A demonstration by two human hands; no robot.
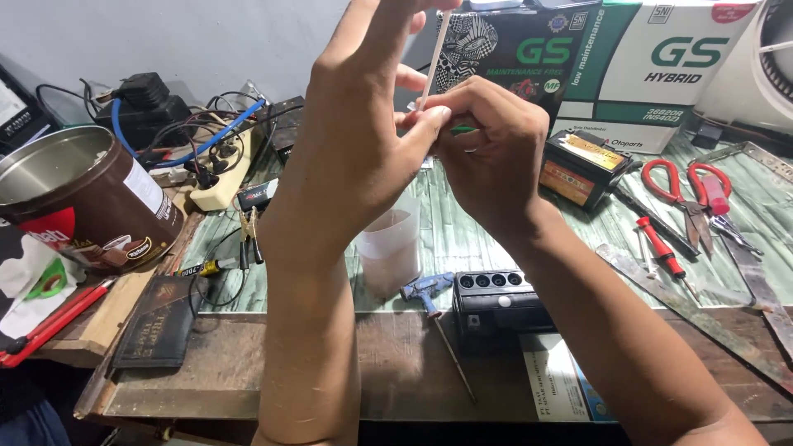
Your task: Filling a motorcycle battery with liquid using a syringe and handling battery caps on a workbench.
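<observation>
Both hands pinch thin white stick, raised above workbench.

The tin is shiny bare metal inside, with a glossy brown paper-like label outside, and it rests on a raw, matt wooden block. The bench edge is worn, scratched dark wood, while its top looks like a smooth greenish sheet with a faint sheen. The cup is cloudy translucent plastic, the scissors have glossy red plastic handles on dull steel blades, and the boxes are printed glossy cardboard.
</observation>
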